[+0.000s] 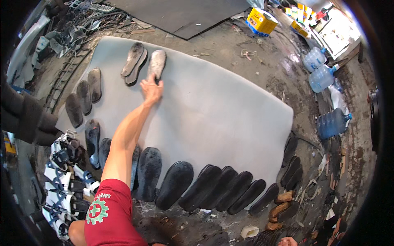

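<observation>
Lettering [105, 195], green emblem [97, 210] on sleeve [120, 201], numbered box [262, 23]

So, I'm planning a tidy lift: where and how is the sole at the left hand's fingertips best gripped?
Probably by the near end of the sole, coming from the person's side: it lies broad face up, and that end is narrower, so pinching across its side edges should suit. The left hand reaches there.

The broad grey sheet [217, 119] bears oblong greyish soles [156, 61] at eleven o'clock, long black soles [174, 185] edging six, white strappy sandals [59, 179] beyond eight, blue plastic bottles [331, 124] beyond three.
</observation>
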Demonstrator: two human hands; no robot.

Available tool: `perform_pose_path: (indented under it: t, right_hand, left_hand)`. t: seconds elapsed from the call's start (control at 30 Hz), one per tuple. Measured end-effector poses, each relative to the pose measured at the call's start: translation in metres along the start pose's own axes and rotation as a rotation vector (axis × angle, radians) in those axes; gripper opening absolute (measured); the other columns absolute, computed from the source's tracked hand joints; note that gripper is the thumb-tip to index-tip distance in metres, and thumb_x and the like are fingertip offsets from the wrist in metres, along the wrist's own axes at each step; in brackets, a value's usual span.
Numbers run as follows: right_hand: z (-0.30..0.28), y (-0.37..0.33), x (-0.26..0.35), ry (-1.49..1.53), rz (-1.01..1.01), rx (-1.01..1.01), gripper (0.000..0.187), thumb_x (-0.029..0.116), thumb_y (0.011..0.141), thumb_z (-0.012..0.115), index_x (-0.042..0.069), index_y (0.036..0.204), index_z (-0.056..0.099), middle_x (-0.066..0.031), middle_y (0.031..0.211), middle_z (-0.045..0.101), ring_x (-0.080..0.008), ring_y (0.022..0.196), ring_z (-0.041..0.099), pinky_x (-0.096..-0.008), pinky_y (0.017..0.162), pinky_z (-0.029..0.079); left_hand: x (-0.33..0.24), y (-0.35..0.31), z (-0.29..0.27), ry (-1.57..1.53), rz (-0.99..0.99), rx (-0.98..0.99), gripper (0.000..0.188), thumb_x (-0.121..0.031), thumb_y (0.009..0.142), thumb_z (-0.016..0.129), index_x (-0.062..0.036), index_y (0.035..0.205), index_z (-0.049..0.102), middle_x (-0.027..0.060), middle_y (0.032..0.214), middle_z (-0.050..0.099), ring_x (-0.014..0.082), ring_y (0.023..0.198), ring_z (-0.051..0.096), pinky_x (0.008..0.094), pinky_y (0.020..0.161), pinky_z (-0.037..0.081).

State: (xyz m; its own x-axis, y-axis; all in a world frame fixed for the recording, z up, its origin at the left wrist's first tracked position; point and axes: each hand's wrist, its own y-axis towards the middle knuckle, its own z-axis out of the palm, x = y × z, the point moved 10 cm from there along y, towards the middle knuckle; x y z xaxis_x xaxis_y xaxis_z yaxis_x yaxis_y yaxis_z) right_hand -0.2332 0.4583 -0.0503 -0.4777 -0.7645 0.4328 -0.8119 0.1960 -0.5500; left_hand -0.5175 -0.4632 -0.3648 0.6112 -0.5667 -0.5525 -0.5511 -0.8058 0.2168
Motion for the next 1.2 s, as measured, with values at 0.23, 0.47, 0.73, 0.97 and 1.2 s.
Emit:
perform_pose_path:
  t: [0.23,0.47,0.73,0.97,1.2]
  right_hand:
    - [0.016,0.012,-0.008,0.047,0.079,0.122,0.035,0.031,0.114,0.059,0.001,0.128,0.071,-0.0063,0.105,0.074,-0.0162,0.094,0.067,-0.0316,0.088,0.055]
    - [0.018,0.001,-0.018,0.128,0.108,0.135,0.034,0.031,0.115,0.059,0.002,0.129,0.07,-0.0057,0.105,0.073,-0.0136,0.093,0.066,-0.0293,0.085,0.055]
    - [-0.004,-0.008,-0.058,0.174,0.176,0.082,0.04,0.033,0.114,0.06,0.0,0.136,0.068,-0.0078,0.115,0.075,-0.014,0.099,0.071,-0.0303,0.092,0.059]
    - [0.005,-0.002,-0.038,0.311,0.15,0.121,0.031,0.025,0.114,0.061,-0.001,0.131,0.066,-0.0045,0.108,0.07,-0.0123,0.094,0.065,-0.0271,0.085,0.055]
    - [0.02,-0.001,0.006,0.058,0.041,0.128,0.029,0.027,0.115,0.059,0.002,0.125,0.069,-0.0029,0.101,0.071,-0.0117,0.086,0.062,-0.0287,0.08,0.055]
  left_hand:
    - [-0.073,-0.225,-0.066,-0.305,0.361,0.438,0.061,-0.031,0.088,0.083,-0.0139,0.145,0.067,0.0277,0.118,0.057,0.0416,0.115,0.055,0.0502,0.105,0.05]
    - [-0.082,-0.163,-0.068,-0.294,0.574,0.384,0.072,-0.048,0.081,0.09,-0.0149,0.142,0.068,0.0296,0.13,0.057,0.0472,0.127,0.056,0.0556,0.104,0.052]
    - [0.09,0.055,-0.064,-0.009,-0.263,-0.014,0.123,-0.065,0.076,0.089,-0.0448,0.173,0.017,0.0358,0.168,0.027,0.0501,0.152,0.036,0.0694,0.121,0.032]
    - [0.116,0.054,-0.045,0.081,-0.199,-0.044,0.082,-0.049,0.09,0.08,-0.0406,0.164,0.048,0.0264,0.153,0.047,0.0476,0.146,0.04,0.066,0.118,0.035]
    - [0.086,-0.05,-0.111,-0.325,-0.006,-0.111,0.063,-0.033,0.089,0.081,-0.0079,0.145,0.069,0.0302,0.129,0.056,0.0471,0.121,0.059,0.052,0.109,0.05]
